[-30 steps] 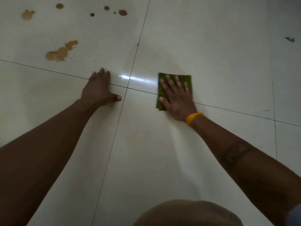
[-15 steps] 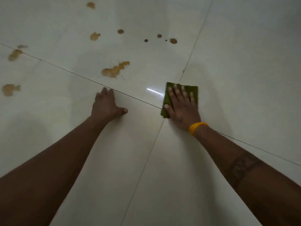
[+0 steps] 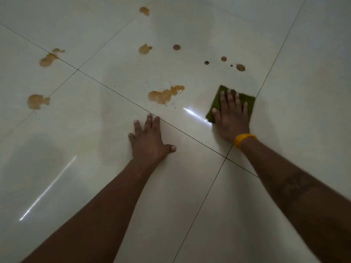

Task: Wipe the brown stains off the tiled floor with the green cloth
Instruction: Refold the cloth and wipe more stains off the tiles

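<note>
A folded green cloth (image 3: 218,101) lies flat on the glossy white tiled floor (image 3: 190,186). My right hand (image 3: 230,116) presses on it with straight, spread fingers; a yellow band circles that wrist. My left hand (image 3: 150,141) rests flat on the floor, fingers spread, to the left of the cloth. A large brown stain (image 3: 164,94) sits just beyond my left hand, left of the cloth. Small brown spots (image 3: 240,67) lie beyond the cloth. More brown stains (image 3: 144,48) are farther off, and brown blotches (image 3: 37,101) mark the far left tiles.
Dark grout lines (image 3: 114,93) cross the floor diagonally. Bright light streaks (image 3: 195,114) reflect on the tiles near the cloth and at lower left. Another brown stain (image 3: 47,59) straddles a grout line at upper left.
The view has swung left and down, bringing more stains into sight. My right hand with the cloth has slid forward onto the tile with the stains. My left hand stays planted.
</note>
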